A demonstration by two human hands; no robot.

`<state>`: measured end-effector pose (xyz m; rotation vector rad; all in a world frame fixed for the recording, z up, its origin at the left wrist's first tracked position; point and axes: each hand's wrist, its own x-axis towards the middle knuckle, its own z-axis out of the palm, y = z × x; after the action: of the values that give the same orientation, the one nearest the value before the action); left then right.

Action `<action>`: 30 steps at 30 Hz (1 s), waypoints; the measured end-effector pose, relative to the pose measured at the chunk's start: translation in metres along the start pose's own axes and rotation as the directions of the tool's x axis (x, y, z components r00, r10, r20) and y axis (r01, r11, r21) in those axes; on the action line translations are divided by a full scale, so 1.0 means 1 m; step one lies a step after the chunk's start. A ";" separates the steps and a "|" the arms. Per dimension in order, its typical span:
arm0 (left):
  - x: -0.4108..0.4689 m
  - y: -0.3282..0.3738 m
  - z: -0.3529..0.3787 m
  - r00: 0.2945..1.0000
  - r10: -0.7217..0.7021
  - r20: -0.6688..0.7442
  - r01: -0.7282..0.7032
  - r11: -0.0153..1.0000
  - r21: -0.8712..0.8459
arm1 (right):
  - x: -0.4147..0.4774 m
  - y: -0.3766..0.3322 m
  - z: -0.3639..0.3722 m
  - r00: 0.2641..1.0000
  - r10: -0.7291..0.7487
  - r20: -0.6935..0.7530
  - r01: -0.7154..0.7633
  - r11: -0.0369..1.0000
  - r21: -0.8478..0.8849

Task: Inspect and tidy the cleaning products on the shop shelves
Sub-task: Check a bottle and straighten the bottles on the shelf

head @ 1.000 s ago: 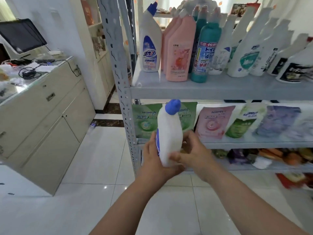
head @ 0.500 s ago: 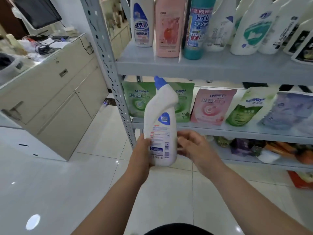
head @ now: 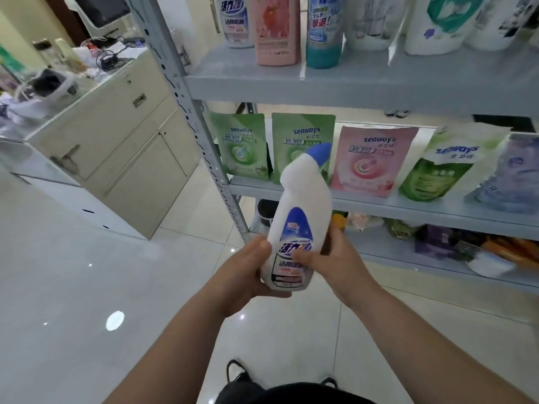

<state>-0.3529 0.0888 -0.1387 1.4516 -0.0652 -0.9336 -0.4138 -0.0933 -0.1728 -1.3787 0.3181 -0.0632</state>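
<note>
Left hand [head: 248, 277] and right hand [head: 338, 265] grip a white bottle [head: 302, 196] over glossy floor tiles [head: 87, 287] beside grey shelving [head: 379, 84].

pretty clearly a small shop, metal shelves [head: 350, 83] at 1 o'clock packed with cleaner bottles [head: 277, 30] and refill pouches [head: 370, 161], checkout table [head: 116, 118] with screen [head: 100, 8] at 10 o'clock

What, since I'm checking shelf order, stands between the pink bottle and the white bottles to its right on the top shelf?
A teal bottle, right beside the pink bottle, as the head view shows.
</note>
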 end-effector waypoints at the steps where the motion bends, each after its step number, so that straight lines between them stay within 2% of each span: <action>1: 0.002 -0.003 -0.001 0.999 0.044 -0.008 -0.043 0.995 0.087 | 0.001 0.003 -0.005 1.000 -0.014 -0.007 0.013 0.999 -0.039; 3: 0.004 -0.007 0.002 0.996 0.086 -0.025 -0.081 0.982 0.170 | 0.001 0.007 -0.011 0.999 -0.039 -0.005 0.039 0.997 -0.069; 9: 0.018 -0.017 -0.002 0.979 0.177 -0.100 -0.162 0.976 0.147 | -0.001 0.005 -0.016 0.998 -0.054 0.023 0.055 0.998 -0.026; 11: 0.024 -0.012 -0.002 0.984 0.103 -0.144 -0.105 0.994 -0.006 | -0.002 0.001 -0.013 0.996 -0.058 0.061 0.059 0.998 -0.011; 14: 0.028 -0.002 -0.008 0.982 -0.064 -0.178 0.018 0.969 -0.248 | -0.004 -0.004 0.006 0.990 -0.064 0.127 0.065 0.998 0.000; 16: 0.031 0.001 -0.018 0.976 -0.122 -0.179 0.063 0.952 -0.301 | -0.004 -0.006 0.021 0.986 -0.078 0.147 0.084 0.996 -0.031; 20: 0.036 0.001 -0.042 0.978 -0.113 -0.178 0.052 0.947 -0.317 | 0.003 -0.010 0.049 0.991 -0.083 0.109 0.091 0.994 -0.066; 24: 0.035 0.006 -0.061 0.994 -0.041 -0.104 0.016 0.973 -0.232 | 0.013 -0.009 0.074 1.000 -0.030 -0.005 0.029 0.998 -0.048; 27: 0.035 0.011 -0.077 0.993 0.100 -0.061 -0.103 0.993 -0.052 | 0.020 -0.004 0.092 0.996 0.020 -0.084 -0.022 0.999 -0.027; 30: 0.034 0.020 -0.095 0.971 0.239 -0.009 -0.235 0.961 0.146 | 0.024 -0.007 0.109 0.995 0.033 -0.099 -0.041 0.996 -0.074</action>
<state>-0.2672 0.1434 -0.1553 1.5504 -0.2866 -0.7250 -0.3617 0.0037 -0.1534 -1.4474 0.4314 -0.0890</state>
